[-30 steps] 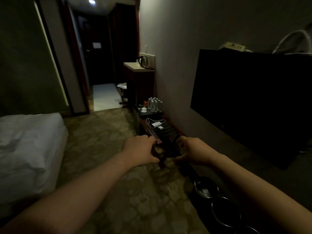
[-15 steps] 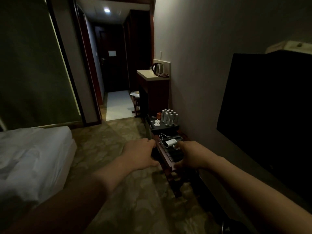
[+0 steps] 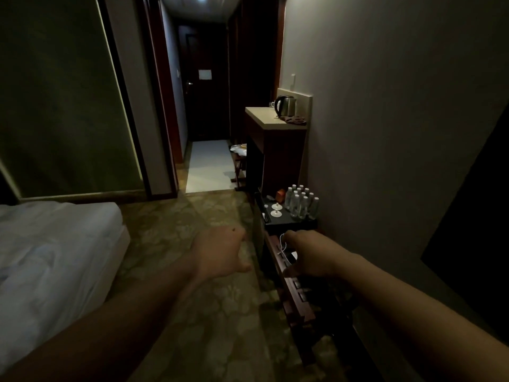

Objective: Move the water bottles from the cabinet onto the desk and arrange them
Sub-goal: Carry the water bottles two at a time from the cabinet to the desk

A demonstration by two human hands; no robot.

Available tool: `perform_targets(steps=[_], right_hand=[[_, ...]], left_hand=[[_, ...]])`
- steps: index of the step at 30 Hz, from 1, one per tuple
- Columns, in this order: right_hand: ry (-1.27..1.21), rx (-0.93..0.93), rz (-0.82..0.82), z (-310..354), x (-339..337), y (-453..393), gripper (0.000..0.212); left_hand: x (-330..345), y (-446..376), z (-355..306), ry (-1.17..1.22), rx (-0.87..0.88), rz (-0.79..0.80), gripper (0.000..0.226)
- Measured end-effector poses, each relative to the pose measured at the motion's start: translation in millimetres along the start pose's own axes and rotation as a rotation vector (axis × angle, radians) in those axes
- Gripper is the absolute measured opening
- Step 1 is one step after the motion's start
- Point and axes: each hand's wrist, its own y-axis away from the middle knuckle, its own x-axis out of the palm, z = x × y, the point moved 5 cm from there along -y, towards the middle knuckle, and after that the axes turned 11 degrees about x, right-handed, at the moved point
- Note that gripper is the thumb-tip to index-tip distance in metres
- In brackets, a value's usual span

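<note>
Against the wall, on the low black cabinet (image 3: 286,220): cluster of clear water bottles (image 3: 301,201) with white caps, standing upright, packed close in rows, roughly a dozen; exact count not resolvable in the dim light. Just left of the water bottles on the same cabinet top: small orange-brown object (image 3: 281,194), small white stand-like item (image 3: 276,210). Behind the cabinet: taller wooden unit (image 3: 275,150) carrying a metal kettle (image 3: 285,105). In front of the cabinet, nearer the camera: slatted wooden rack (image 3: 294,288) bearing a white cable (image 3: 283,248). Left hand (image 3: 220,252) held out over carpet, left of the cabinet, fingers loosely curled forward, thumb apart, nothing gripped. Right hand (image 3: 308,253) extended above the rack, just short of the cabinet; fingers bent downward near the cable, grasp or mere overlap not determinable. Bed (image 3: 49,260) well left of the cabinet.
</note>
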Motion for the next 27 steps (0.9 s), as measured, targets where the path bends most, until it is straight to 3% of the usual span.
perform_targets(steps=[6, 13, 21, 27], right_hand=[[-0.008, -0.009, -0.041, 11.9, -6.5, -143.4, 0.071], [-0.129, 0.142, -0.034, 5.6, -21.0, -296.9, 0.066], [-0.128, 0.284, -0.076, -50.7, -28.9, -422.4, 0.079], [-0.145, 0.368, -0.089, -114.5, -30.7, -526.6, 0.060]], left_hand=[[18.1, -101.4, 108.5, -0.020, 0.066, 0.020, 0.072], [12.0, -235.4, 218.9, -0.049, 0.167, 0.041, 0.073], [52.4, -375.1, 266.7, -0.177, 0.337, 0.075, 0.065], [95.0, -502.0, 290.3, -0.181, 0.412, 0.088, 0.066]])
